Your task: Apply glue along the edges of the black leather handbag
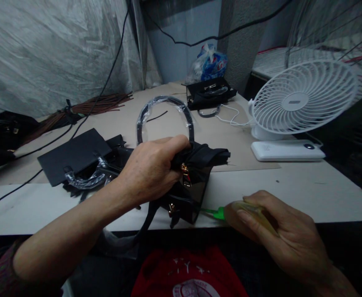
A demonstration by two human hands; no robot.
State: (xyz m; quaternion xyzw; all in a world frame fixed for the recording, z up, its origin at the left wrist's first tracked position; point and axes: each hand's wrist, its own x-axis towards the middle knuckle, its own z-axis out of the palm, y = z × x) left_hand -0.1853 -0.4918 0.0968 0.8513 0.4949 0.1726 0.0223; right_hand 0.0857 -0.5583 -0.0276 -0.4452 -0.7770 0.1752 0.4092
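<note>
A black handbag [181,202] stands at the table's front edge, its plastic-wrapped handle [140,123] arching up behind my left hand [156,167]. That hand is closed on the bag's upper part, close to a gold zipper pull [185,175]. Lower on the bag, a gold fitting [171,209] shows. My right hand [283,231] is wrapped round a yellowish squeeze bottle with a green nozzle [220,213]. The thin tip points left and reaches the bag's lower right edge; whether it touches is unclear.
Left of the bag lies another black bag piece [76,154] with a wrapped handle. Behind are brown strips [100,103] and a black bag [212,91]. A white fan [304,99] and a white power bank [287,150] stand at right. Black cables [113,74] hang across the left.
</note>
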